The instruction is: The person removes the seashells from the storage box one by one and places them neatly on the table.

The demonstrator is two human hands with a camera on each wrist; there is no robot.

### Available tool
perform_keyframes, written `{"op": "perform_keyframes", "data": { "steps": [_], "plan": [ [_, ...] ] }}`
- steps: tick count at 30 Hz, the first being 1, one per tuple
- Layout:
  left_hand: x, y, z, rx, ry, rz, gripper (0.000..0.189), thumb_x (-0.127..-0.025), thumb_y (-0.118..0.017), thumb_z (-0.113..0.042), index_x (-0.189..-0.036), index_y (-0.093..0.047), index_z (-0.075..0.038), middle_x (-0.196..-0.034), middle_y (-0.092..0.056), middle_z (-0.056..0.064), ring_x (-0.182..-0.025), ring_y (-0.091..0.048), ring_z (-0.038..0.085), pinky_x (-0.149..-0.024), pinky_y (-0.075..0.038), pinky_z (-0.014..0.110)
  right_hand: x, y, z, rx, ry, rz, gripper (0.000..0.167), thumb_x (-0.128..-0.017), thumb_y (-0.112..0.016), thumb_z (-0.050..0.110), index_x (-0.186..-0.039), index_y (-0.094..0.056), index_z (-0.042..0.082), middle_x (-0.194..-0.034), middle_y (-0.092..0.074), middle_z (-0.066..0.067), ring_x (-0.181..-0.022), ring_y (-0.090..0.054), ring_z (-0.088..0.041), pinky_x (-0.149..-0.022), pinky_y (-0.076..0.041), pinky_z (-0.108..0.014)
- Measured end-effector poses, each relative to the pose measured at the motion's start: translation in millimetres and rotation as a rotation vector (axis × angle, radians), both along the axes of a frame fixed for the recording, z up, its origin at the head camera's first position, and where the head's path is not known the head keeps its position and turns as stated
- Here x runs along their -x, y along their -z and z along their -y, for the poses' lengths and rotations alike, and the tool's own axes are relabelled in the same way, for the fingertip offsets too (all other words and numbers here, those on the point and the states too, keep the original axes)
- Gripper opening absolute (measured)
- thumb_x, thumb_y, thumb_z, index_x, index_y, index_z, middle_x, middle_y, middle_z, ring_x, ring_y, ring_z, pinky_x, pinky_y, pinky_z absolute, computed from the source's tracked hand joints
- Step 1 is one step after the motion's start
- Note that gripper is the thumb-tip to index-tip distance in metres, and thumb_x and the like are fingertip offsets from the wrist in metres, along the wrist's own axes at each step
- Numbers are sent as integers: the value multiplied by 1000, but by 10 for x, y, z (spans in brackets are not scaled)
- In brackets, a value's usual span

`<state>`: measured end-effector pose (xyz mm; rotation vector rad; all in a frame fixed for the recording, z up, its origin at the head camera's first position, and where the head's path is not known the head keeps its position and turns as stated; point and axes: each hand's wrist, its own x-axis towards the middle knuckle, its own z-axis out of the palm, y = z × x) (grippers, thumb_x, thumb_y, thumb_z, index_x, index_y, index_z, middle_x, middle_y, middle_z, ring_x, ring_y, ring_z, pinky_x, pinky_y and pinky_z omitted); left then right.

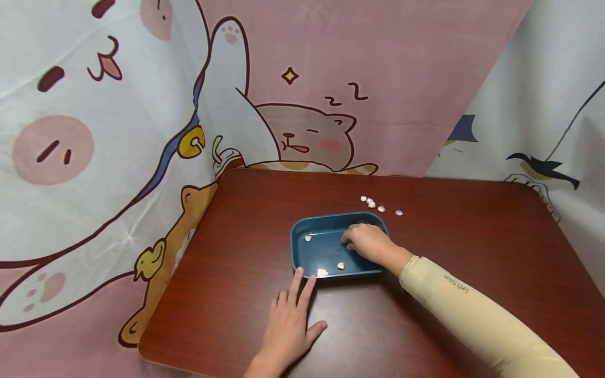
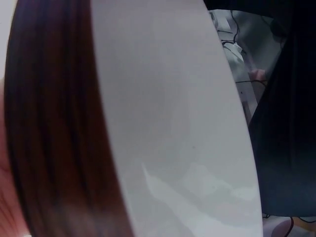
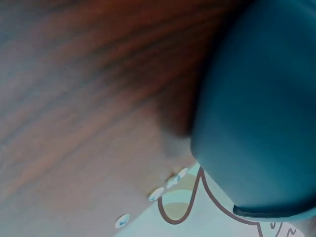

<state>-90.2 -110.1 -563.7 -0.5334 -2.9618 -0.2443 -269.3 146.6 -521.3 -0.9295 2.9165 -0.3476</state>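
Note:
A blue rectangular tray [image 1: 326, 256] stands on the table. My right hand [image 1: 371, 242] reaches over its right side, fingers bent down inside it; the fingertips are partly hidden, and I cannot tell whether they pinch anything. In the tray lie small white shell-like pieces, one piece [image 1: 308, 238] at the left and another piece [image 1: 341, 266] near the front wall. My left hand [image 1: 288, 325] is spread with straight fingers, fingertips right at the tray's front left rim. The right wrist view shows the tray's outer wall [image 3: 256, 113] up close.
Behind the tray, several small shiny pieces [image 1: 371, 205] lie in a loose row on the brown table [image 1: 227, 294]. The right wrist view also shows these pieces [image 3: 156, 194]. A cartoon-printed cloth [image 1: 402, 79] hangs behind. The table edge [image 2: 173, 108] fills the left wrist view.

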Motion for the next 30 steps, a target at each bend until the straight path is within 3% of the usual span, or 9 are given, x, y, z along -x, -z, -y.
{"op": "perform_keyframes", "data": {
  "steps": [9,16,20,26,30],
  "plan": [
    [-22,4,-11,-11,4,-1,108,-89,-75,-70,-172,-22,-25,-179,-19,11,-109,-57,32,-104,-48,54,0,61,-12,56,18,-129,6,-95,-81,13,-98,-80,17,-95,-80,0,-86,-72,-16,-83,-63,-40],
    [-23,5,-19,2,-3,-21,108,-88,-75,-70,-172,-21,-26,-179,-19,10,-108,-57,31,-105,-48,54,149,-39,25,166,189,-276,7,-96,-79,10,-95,-77,16,-91,-79,-1,-83,-72,-18,-74,-62,-43],
    [-41,30,-11,5,3,-30,107,-89,-74,-70,-172,-23,-25,-179,-21,11,-105,-57,31,-106,-48,55,233,-37,94,183,232,-254,4,-96,-79,11,-96,-77,14,-93,-79,-3,-83,-72,-19,-73,-62,-44],
    [-53,63,-7,8,2,-15,107,-91,-72,-70,-173,-17,-29,-181,-14,7,-108,-55,29,-109,-47,55,192,53,176,234,145,-146,5,-97,-80,14,-96,-76,16,-91,-78,0,-78,-66,-14,-78,-61,-41],
    [-49,79,4,9,5,-40,106,-91,-72,-69,-173,-18,-28,-181,-12,7,-111,-55,30,-110,-46,56,148,61,191,292,130,-165,5,-97,-79,14,-97,-74,15,-92,-76,0,-79,-64,-15,-79,-60,-40]
  ]
}}
